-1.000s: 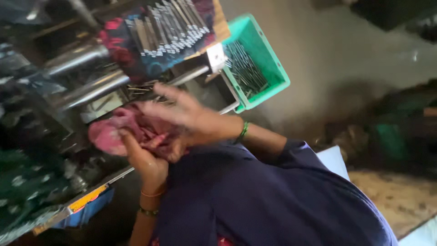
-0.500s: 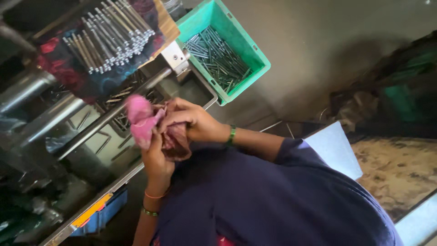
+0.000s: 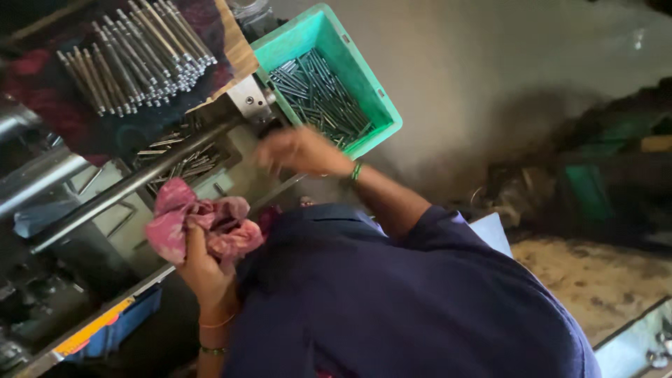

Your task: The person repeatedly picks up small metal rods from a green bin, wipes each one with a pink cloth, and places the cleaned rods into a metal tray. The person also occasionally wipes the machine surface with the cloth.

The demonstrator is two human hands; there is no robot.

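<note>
Two hands were busy: the left hand (image 3: 203,262) squeezed a pink rag (image 3: 199,224), the right hand (image 3: 297,149), blurry, maybe spread, reached by the green bin (image 3: 381,119); sharp rods (image 3: 318,98) could poke it.

green crate (image 3: 378,105) open-topped, steel bar (image 3: 126,189) barring way below, rod rack (image 3: 133,56) crowded

Rod rack: row of bright metal rods (image 3: 136,59) on dark red cloth, 11 o'clock.
Machine bars: grey steel cylinders (image 3: 42,175), 9 o'clock.
Bin: blue box (image 3: 122,325) under bench edge, 8 o'clock.
Floor: grey concrete (image 3: 490,77), 2 o'clock.
</note>
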